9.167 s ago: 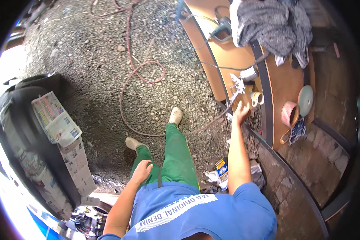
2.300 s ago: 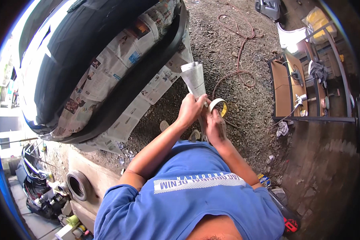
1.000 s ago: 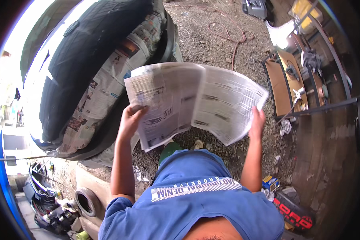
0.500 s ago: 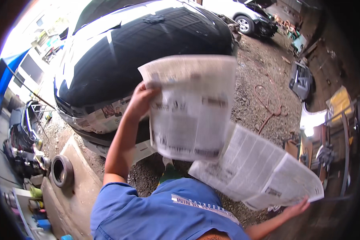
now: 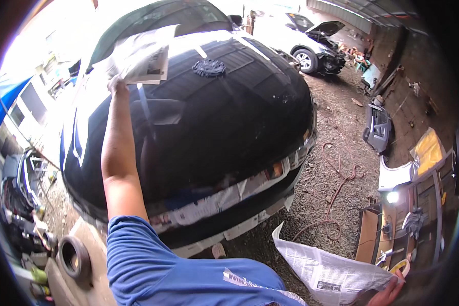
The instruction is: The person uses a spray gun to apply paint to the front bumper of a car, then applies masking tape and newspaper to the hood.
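Stretched far forward over the car's dark hood [image 5: 229,127], my left hand [image 5: 118,85] is closed on the edge of some folded newspaper [image 5: 150,58]. The newspaper hangs just above or touches the hood's left side; which one, I cannot tell. Low at the right, my right hand [image 5: 386,295] grips the corner of another newspaper sheet [image 5: 321,270], which droops beside my body. A cream roll of tape [image 5: 403,266] shows at that hand's fingertips; whether the fingers hold it is unclear. A crumpled dark cloth [image 5: 209,68] lies on the hood.
Newspaper strips [image 5: 209,210] cover the car's front edge. A reddish hose [image 5: 336,178] winds over the gravel at right. Near the right wall stand a white panel [image 5: 392,173] and a grey car part [image 5: 378,127]. A tyre [image 5: 74,257] lies at lower left.
My left hand has swung forward and left, carrying its newspaper from before my chest to over the hood. The right hand has dropped lower with its sheet. More of the hood shows.
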The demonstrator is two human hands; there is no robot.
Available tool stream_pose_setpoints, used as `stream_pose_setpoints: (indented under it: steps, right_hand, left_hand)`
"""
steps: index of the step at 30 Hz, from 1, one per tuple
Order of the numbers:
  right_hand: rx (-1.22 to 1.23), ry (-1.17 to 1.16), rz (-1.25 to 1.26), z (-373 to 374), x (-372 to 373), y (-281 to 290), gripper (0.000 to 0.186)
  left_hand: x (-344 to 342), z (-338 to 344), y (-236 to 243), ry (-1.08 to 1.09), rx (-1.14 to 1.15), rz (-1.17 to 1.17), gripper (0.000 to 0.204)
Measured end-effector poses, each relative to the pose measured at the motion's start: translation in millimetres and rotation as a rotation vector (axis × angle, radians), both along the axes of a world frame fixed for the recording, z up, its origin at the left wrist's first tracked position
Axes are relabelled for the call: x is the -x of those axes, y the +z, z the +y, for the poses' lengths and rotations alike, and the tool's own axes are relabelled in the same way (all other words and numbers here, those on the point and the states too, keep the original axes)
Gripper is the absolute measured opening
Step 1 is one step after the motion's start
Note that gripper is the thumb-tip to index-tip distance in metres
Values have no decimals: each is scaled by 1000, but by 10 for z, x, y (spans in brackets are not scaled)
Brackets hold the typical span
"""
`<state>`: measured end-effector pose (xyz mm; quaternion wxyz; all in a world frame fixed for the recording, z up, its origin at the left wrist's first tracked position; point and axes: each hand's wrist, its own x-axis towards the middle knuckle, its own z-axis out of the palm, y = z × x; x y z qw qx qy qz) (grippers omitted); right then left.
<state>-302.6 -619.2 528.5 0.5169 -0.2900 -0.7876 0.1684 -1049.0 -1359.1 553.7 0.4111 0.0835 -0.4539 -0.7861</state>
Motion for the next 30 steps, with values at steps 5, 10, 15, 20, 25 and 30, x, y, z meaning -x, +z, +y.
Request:
stream_pose_setpoints:
  steps: [5,10,15,20,25,30]
  right_hand:
    - [-11,247,-83,-522,558,179,36]
    - [-117,337,-256,-752,895,362,34]
    - [35,517,-261,-672,1099,326,27]
    - [-154,507,-173,-527,1499,77,13]
    - [-67,884,-129,-93,1972,-57,12]
    - [-22,1106,181,332,2292,-366,12]
  left_hand:
    - [771,-403,-95,-12,104,-313,31]
    - [891,-507,-216,-187,178,-481,43]
    - [215,204,91,118,526,-231,41]
    - [-1649,2140,49,-820,921,151,33]
    - [-4026,3730,-601,-1560,1285,250,83]
    - [-4723,4044,-1497,-1543,1061,-351,44]
